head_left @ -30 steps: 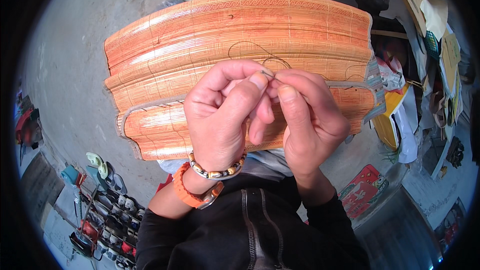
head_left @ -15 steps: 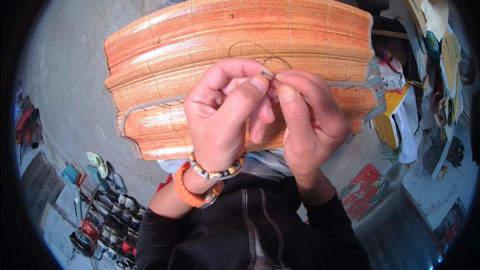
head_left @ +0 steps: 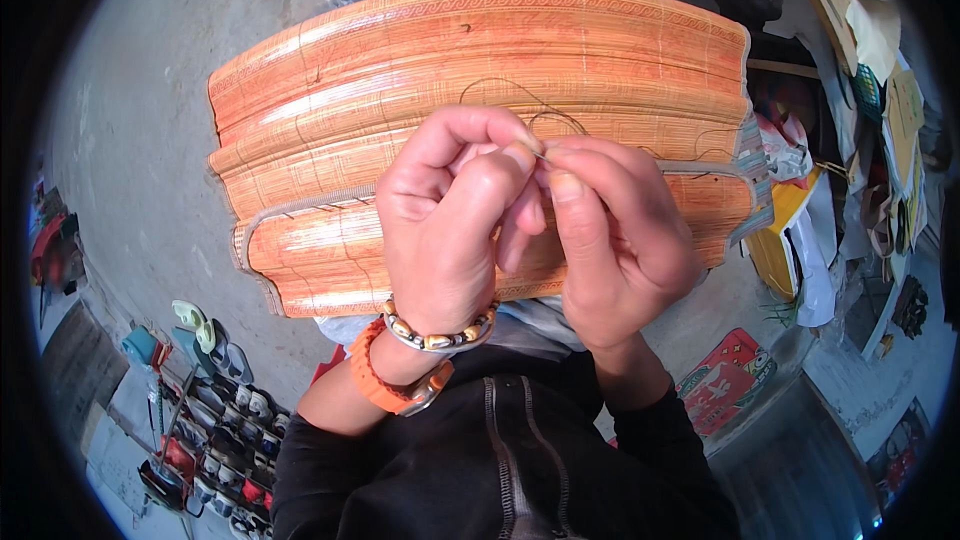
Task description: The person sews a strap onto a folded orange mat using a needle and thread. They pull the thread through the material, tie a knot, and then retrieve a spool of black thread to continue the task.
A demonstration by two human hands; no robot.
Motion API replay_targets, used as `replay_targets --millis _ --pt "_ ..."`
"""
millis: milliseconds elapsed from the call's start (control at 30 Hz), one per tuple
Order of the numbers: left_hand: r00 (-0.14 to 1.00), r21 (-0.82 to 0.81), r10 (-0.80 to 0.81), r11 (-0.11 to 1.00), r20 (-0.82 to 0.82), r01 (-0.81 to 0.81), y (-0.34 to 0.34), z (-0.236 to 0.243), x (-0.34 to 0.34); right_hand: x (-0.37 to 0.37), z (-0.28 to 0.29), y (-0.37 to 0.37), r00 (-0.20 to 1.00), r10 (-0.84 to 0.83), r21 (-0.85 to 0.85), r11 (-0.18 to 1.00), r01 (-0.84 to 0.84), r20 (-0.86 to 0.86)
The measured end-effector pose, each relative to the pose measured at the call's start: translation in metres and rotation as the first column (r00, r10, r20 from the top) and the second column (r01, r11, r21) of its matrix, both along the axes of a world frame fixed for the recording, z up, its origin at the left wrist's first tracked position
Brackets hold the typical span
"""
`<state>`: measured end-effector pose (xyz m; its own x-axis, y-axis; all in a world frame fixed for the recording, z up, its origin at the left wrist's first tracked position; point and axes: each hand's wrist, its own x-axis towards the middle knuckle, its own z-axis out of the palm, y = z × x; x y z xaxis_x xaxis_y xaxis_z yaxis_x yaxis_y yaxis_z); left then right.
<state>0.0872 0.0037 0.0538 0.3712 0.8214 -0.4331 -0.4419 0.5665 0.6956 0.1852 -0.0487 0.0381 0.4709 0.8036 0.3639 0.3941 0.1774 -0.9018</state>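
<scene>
Over the mat, my left hand [head_left: 450,205] and my right hand [head_left: 620,225] meet fingertip to fingertip, both closed in a pinch. A thin sewing needle [head_left: 541,156] bridges the small gap between them, its ends covered by the fingers. Dark thread [head_left: 500,79] loops across the mat just beyond my hands; where it joins the needle is hidden. The orange-brown woven bamboo mat [head_left: 400,45] lies folded in front of me. A grey fabric edging [head_left: 310,204] runs along its near layer, with dark stitches or thread ends along part of it.
Shoes on a rack [head_left: 225,430] stand at the lower left, near green slippers [head_left: 195,325]. Papers and bags, including a yellow bag [head_left: 780,240], are piled at the right. A red printed board [head_left: 725,380] lies at the lower right. Concrete floor [head_left: 150,170] surrounds the mat.
My left fingertips have closed over the needle's dark end, which showed above the thumb before. The hands have shifted only slightly, and less of the needle shows now.
</scene>
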Motion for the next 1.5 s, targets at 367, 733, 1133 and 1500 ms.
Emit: replay_targets --millis 367,733,1133,1500 --pt "0.992 -0.003 -0.011 1.000 -0.125 0.011 0.000 -0.002 0.005 0.005 0.000 0.001 0.994 0.082 0.001 0.997 -0.082 0.066" --pt "0.996 -0.109 -0.093 0.990 -0.012 0.091 0.002 -0.002 0.000 0.005 -0.005 -0.005 0.997 0.076 -0.005 0.997 -0.076 -0.031" --pt "0.989 -0.053 -0.140 0.988 0.042 0.142 0.004 -0.010 -0.010 0.007 -0.002 -0.006 0.994 0.105 -0.029 0.994 -0.106 -0.045" --pt "0.961 0.143 -0.136 0.974 -0.240 0.174 0.014 -0.011 -0.028 0.053 0.032 -0.032 0.938 0.196 -0.064 0.973 -0.222 -0.287"
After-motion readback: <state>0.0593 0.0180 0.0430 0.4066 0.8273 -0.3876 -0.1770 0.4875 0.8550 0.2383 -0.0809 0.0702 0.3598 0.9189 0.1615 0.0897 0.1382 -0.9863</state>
